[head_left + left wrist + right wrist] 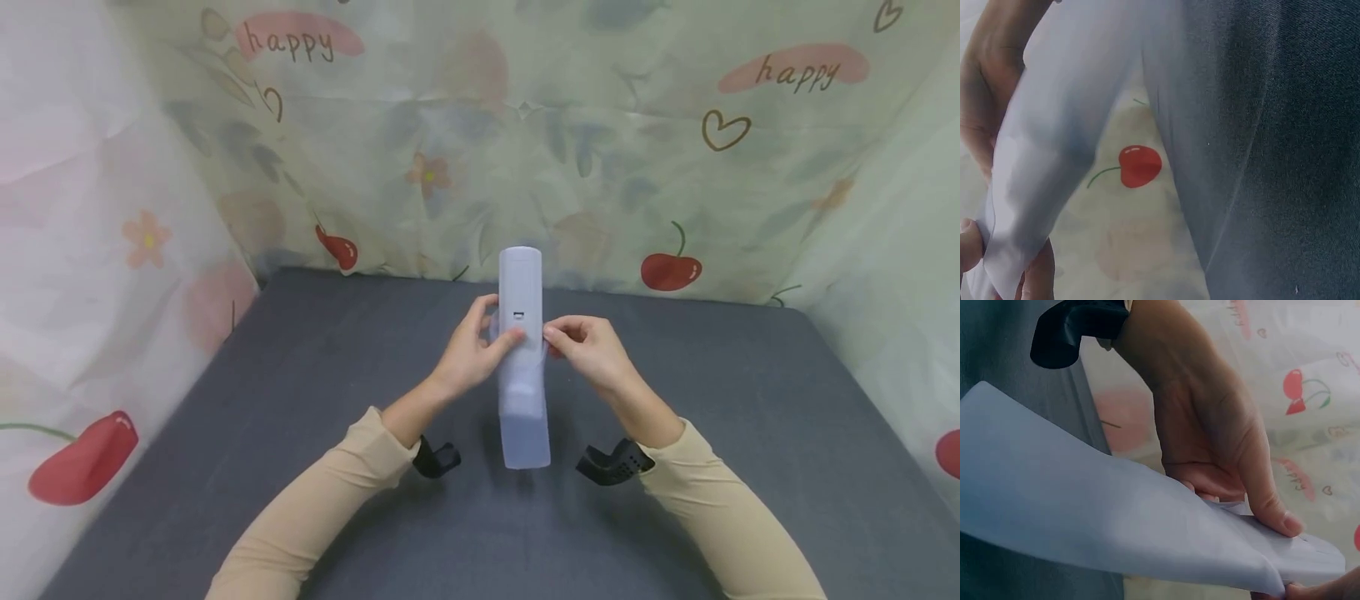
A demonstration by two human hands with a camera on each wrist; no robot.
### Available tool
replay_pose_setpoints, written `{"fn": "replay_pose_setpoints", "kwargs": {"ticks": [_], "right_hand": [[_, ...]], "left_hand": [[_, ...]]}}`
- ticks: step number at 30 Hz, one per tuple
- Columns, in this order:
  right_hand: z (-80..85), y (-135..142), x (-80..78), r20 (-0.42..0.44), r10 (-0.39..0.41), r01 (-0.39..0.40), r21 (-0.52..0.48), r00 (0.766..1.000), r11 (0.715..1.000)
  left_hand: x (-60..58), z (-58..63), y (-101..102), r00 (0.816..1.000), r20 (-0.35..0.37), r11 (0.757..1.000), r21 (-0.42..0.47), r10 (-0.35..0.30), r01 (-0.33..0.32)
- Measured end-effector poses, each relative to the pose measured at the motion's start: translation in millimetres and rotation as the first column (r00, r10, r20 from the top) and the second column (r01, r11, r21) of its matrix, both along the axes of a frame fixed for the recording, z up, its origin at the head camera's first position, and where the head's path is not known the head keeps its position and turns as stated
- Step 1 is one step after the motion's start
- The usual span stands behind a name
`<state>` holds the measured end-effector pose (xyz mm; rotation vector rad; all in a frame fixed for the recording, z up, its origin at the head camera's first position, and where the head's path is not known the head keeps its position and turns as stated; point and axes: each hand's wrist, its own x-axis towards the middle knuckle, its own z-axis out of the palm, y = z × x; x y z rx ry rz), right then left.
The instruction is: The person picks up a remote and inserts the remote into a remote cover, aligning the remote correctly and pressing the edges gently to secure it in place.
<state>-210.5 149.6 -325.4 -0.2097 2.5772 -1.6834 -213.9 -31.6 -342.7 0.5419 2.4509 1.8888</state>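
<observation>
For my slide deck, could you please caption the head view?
Left grip holds a white object; right grip pinches its pale sleeve, above a dark table.

A broad, dark grey table (pixel 712 375) with a bluish cast fills the lower part of the head view. Its far edge runs nearly straight from left to right, sitting slightly lower at the right corner, and its left and right edges spread apart toward the near side, where the picture cuts it off. The surface is matte, and up close it looks like fine-grained cloth. A thin pale streak (pixel 1252 144) crosses it, with a tiny light speck (pixel 1296 289) nearby. Soft shadows (pixel 375 510) fall on the near half, left and right.
</observation>
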Motion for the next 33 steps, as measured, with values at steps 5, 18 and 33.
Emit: {"fn": "replay_pose_setpoints", "kwargs": {"ticks": [5, 18, 33], "right_hand": [[1.2, -0.7, 2.0, -0.001, 0.070, -0.070, 0.073, 0.998, 0.995], [-5.0, -8.6, 3.6, 0.018, 0.042, -0.041, -0.082, 0.999, 0.996], [-7.1, -7.6, -3.0, 0.033, 0.030, -0.028, -0.064, 0.999, 0.998]], "left_hand": [[0.4, -3.6, -0.6, 1.000, -0.004, 1.000, 0.007, 0.023, -0.023], [-2.5, -12.5, 0.2, 0.997, -0.032, 0.997, -0.028, 0.073, -0.073], [2.3, -13.7, -0.9, 0.998, 0.025, 0.998, -0.014, 0.064, -0.064]]}}
